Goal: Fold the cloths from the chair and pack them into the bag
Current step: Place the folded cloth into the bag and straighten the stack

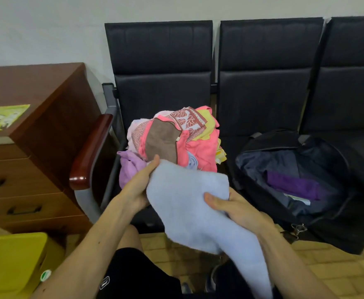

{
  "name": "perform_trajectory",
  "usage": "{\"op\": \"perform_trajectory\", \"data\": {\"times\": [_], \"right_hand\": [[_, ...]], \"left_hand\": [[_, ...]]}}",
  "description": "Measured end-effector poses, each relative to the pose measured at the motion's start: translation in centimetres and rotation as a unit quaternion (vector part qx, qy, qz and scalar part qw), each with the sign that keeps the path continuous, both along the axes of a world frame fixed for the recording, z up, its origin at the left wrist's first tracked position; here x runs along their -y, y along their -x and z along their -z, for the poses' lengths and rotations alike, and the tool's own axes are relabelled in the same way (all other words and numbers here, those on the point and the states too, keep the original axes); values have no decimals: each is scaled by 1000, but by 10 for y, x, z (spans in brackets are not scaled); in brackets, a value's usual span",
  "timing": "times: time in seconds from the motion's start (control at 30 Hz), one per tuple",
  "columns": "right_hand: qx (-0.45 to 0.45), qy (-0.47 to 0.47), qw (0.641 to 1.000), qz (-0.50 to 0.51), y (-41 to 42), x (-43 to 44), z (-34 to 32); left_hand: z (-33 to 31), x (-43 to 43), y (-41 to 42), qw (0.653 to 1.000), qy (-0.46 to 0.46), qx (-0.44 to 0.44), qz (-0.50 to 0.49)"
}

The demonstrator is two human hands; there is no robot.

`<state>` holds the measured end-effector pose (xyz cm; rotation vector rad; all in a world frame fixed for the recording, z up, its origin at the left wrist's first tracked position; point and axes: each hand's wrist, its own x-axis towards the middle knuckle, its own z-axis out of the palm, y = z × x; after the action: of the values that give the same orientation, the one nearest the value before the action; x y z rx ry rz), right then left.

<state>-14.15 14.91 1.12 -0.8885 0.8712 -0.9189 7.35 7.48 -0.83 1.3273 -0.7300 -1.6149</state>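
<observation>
Cloth (187,203), pale blue, hangs mid-frame, long axis trailing toward bottom right, and you're pinching it with left hand (137,187) and right hand (238,209), the right nearer the open bag (336,229) at right.

Both hands are held out in front, each closed on the same cloth.

The left hand (137,187) is held a little farther forward, its thumb laid along the upper edge of the light blue cloth (187,203) and its fingers hidden beneath. The right hand (238,210) is kept nearer the body, thumb pressed on top and fingers tucked under (only the thumb is plainly seen). The bare left forearm (86,244) and right forearm (289,255) are stretched in from the lower corners, converging.
</observation>
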Motion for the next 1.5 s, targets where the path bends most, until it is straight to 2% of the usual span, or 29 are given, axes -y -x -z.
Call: {"op": "perform_trajectory", "data": {"times": [0.07,0.13,0.3,0.47,0.6,0.67,0.73,0.8,0.9,1.0,1.2,1.4,1.5], "right_hand": [[10,7,999,30,-2,1,-8],[16,13,998,63,0,2,-9],[64,-16,992,108,0,8,-7],[81,-13,996,44,8,10,-1],[110,-27,993,45,17,6,3],[83,-71,993,40,24,5,13],[-33,-103,993,36,26,4,26],[-130,-99,981,109,31,8,36],[-176,-12,970,165,37,18,24],[-277,101,949,110,41,30,2],[-371,235,896,68,37,50,-26],[-464,319,824,64,32,69,-46],[-502,327,798,65,34,75,-55]], "left_hand": [[7,-9,5,982,-20,-187,-1],[17,-21,12,964,-25,-266,4],[43,-50,23,938,-89,-312,122],[49,-59,22,929,-118,-296,190],[35,-62,22,938,-89,-247,224],[32,-52,19,959,-50,-238,146],[33,-43,15,990,-19,-129,51],[32,-41,14,1000,9,19,8],[32,-37,15,994,77,81,15],[21,-29,10,978,159,123,52],[-10,-12,1,947,244,199,61],[-35,-3,-5,941,280,187,22],[-39,-2,-4,924,306,230,-4]]}}
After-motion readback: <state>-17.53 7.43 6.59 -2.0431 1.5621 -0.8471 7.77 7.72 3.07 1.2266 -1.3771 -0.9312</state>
